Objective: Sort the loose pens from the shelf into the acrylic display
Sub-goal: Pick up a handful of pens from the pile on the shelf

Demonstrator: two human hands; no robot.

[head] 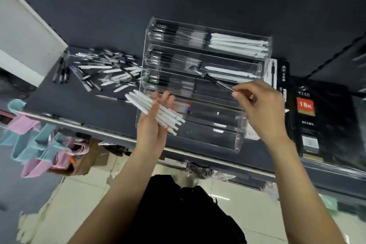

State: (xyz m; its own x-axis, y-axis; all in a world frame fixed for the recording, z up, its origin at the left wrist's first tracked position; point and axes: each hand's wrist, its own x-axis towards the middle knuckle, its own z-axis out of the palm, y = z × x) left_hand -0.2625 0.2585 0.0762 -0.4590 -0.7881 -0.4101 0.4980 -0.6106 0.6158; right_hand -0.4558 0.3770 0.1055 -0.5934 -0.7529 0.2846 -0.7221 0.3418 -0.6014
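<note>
A tiered clear acrylic display (235, 144) stands on the dark shelf, its upper rows holding black pens and white pens (237, 44). My left hand (152, 125) holds a bundle of several white pens (168, 117) in front of the display's lower left. My right hand (261, 109) pinches the end of a thin black pen (215, 81) that slants over a middle tier. A pile of loose pens (107, 71), black and white mixed, lies on the shelf left of the display.
Black diary boxes (309, 125) stand right of the display. The shelf's front edge (111, 134) runs diagonally below my hands. Pink and blue plastic baskets (35, 144) hang at lower left. A white panel (23, 35) bounds the shelf's left end. Tiled floor lies below.
</note>
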